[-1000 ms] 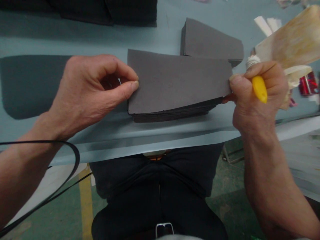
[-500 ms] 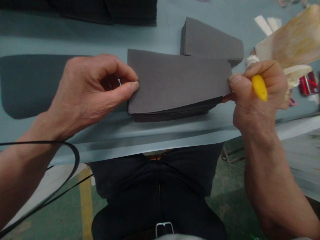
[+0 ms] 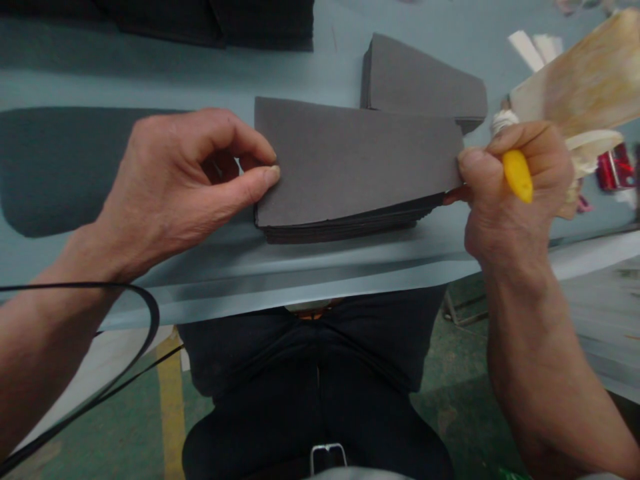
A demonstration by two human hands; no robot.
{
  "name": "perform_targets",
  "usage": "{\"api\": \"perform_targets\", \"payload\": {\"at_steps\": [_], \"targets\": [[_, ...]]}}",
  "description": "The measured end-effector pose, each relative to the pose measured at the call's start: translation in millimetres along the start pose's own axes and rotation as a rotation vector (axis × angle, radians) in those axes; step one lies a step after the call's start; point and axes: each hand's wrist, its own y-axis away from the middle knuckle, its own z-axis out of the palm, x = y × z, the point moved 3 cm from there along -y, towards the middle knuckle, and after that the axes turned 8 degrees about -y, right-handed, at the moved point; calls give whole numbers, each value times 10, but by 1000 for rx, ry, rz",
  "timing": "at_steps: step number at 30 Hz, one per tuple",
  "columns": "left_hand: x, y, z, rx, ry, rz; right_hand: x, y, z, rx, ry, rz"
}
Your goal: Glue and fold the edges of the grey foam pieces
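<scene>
A grey tapered sheet [image 3: 355, 160] lies on top of a stack of dark sheets [image 3: 345, 233], its right part lifted slightly above them. My left hand [image 3: 185, 180] pinches its left edge between thumb and fingertips. At the other end, my right hand [image 3: 525, 180] grips the sheet's right edge between thumb and fingers. That same hand also holds a slim tool with a yellow tapered end [image 3: 518, 175]; the rest of the tool is mostly hidden by the fingers. A dark flat sheet [image 3: 60, 167] with rounded corners lies left of the stack, partly behind my left hand.
Behind lies another stack of grey sheets [image 3: 425, 80]. Black stacks [image 3: 260, 23] stand at the far left. A stained, yellowish board [image 3: 590, 73] and a shiny red item [image 3: 616, 167] are at the right. A black cord [image 3: 150, 313] loops at lower left, near the table edge.
My left thumb has shifted very slightly right, onto the grey sheet. Both hands and the sheet otherwise stay almost in place.
</scene>
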Motion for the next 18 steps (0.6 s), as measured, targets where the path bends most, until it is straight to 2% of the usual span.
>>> {"api": "perform_targets", "payload": {"at_steps": [10,14,18], "targets": [[-20,-1,3,-25,-4,-28,42,-4,-11,-25,5,-17],[19,21,-5,-86,-74,-86,81,11,-28,-43,-8,-8],[43,46,-19,-80,-104,-120,57,28,-13,-27,-2,-3]]}}
